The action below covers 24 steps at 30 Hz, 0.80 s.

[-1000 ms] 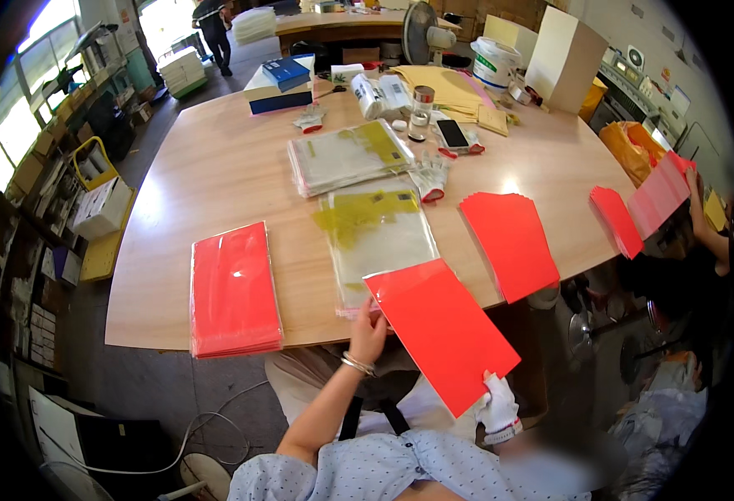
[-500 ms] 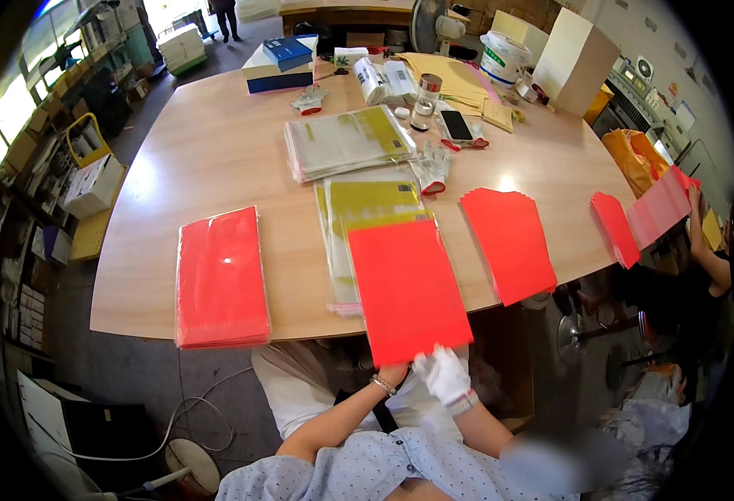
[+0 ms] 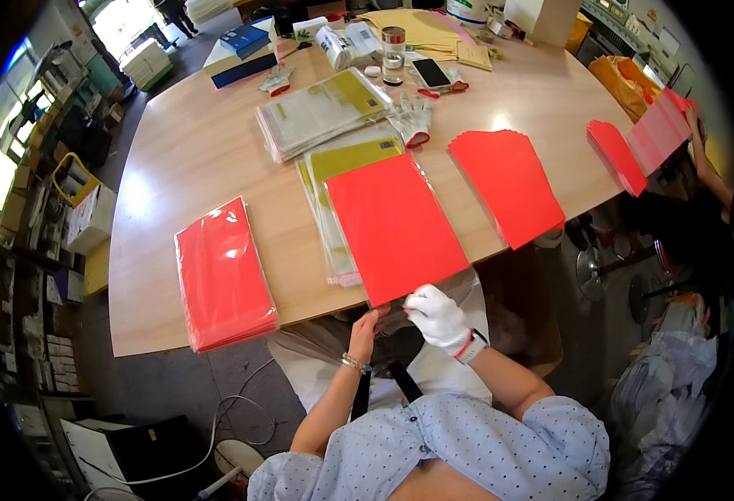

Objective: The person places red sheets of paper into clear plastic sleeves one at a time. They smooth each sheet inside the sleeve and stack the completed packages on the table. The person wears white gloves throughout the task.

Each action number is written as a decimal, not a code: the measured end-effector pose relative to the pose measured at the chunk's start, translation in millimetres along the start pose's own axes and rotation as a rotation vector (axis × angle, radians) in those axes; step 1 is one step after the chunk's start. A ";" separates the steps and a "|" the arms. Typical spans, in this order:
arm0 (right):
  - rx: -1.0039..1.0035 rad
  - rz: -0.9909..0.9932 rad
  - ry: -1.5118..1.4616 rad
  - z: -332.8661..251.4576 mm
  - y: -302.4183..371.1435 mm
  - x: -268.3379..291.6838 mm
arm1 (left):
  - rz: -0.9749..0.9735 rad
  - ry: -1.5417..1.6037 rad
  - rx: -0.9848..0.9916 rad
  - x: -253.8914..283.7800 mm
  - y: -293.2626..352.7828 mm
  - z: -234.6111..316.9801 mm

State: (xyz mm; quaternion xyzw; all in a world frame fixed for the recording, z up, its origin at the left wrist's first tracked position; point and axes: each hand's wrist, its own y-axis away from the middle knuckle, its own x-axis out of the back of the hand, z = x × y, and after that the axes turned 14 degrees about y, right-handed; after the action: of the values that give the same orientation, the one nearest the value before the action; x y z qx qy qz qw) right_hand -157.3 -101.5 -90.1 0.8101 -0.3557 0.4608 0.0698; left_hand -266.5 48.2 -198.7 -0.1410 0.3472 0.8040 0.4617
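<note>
A red sheet (image 3: 400,230) lies in a clear plastic sleeve whose transparent flap (image 3: 459,292) extends past the sheet at the table's near edge. Bare, with bracelets at the wrist, my left hand (image 3: 365,336) has its fingers together at the sleeve's near left corner, seemingly gripping it. My right hand (image 3: 439,319), in a white glove, pinches the flap just right of there. Beneath the sleeve is a pile of clear sleeves (image 3: 317,188) with olive printing. Filled red packets (image 3: 225,280) are stacked on the left, and fanned red sheets (image 3: 509,184) lie on the right.
More sleeves (image 3: 325,117) lie farther back, near a white work glove (image 3: 413,121), a glass jar (image 3: 393,63) and a phone (image 3: 431,73). Blue books (image 3: 246,42) stand back left. At far right a co-worker's hand (image 3: 691,117) holds pink-red sheets (image 3: 657,134).
The view has shifted, so the table sits higher in it. My gloved right hand has moved off the red sheet and now pinches the clear flap; my left hand has turned upright at the corner.
</note>
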 end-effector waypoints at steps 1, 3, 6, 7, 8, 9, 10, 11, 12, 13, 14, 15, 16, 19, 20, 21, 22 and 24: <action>0.081 0.088 0.038 -11.1 -7.9 -3.0 | -0.020 -0.008 0.021 -1.5 2.9 3.3; 0.048 0.010 0.231 -23.1 -17.7 -20.6 | 0.000 0.036 0.048 -3.7 5.9 3.7; 0.070 -0.117 0.370 -30.8 -19.3 -42.0 | 0.065 0.161 0.004 -14.8 8.1 3.9; 0.087 -0.107 0.358 -28.5 -20.4 -47.6 | 0.091 0.213 -0.023 -19.1 7.6 5.0; 0.104 -0.103 0.344 -23.1 -20.9 -57.0 | 0.149 0.186 -0.019 -15.2 2.8 0.8; 0.120 -0.108 0.335 -25.4 -21.9 -54.8 | 0.163 0.204 -0.021 -7.9 -2.0 -7.2; 0.298 -0.109 0.225 -18.7 -21.8 -40.7 | 0.177 0.221 -0.023 -0.5 -7.0 -14.8; 0.465 -0.221 -0.150 -7.3 -26.8 -16.6 | 0.188 0.234 -0.020 3.0 -9.9 -19.6; 0.365 -0.194 -0.448 21.5 -20.3 -1.6 | 0.246 0.330 0.016 -22.7 3.5 3.7; 0.021 -0.042 -0.960 63.8 -3.6 28.4 | 0.257 0.276 0.016 -27.3 9.4 16.6; -0.220 0.292 -1.472 107.5 14.8 58.5 | 0.201 0.201 -0.016 -22.0 8.7 18.5; -0.245 0.674 -1.237 149.3 29.4 95.4 | 0.155 0.129 -0.038 -13.2 11.8 14.7; -0.411 0.855 -0.237 188.2 54.5 122.9 | 0.048 0.039 -0.083 -3.3 10.5 8.2; -0.687 -0.136 1.163 305.2 178.3 118.8 | 0.014 -0.063 -0.042 -7.4 19.8 11.5; -0.532 -0.709 1.141 312.6 208.2 93.2 | 0.043 -0.175 -0.150 0.1 22.6 6.5; -0.336 -1.255 0.719 293.9 216.9 81.2 | 0.086 -0.286 -0.285 7.2 20.9 3.8; -0.463 -0.980 0.731 280.8 206.5 74.5 | 0.150 -0.565 -0.537 8.1 23.4 6.7; -0.740 -0.386 0.355 214.6 150.9 63.4 | 0.234 -1.065 -0.922 7.3 29.4 23.7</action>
State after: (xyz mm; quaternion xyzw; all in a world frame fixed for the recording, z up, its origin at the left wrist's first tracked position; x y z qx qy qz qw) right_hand -83.9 -339.9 -193.4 0.6907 -0.3212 0.4129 0.4993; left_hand -292.9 59.4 -173.1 0.1281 -0.2877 0.8728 0.3728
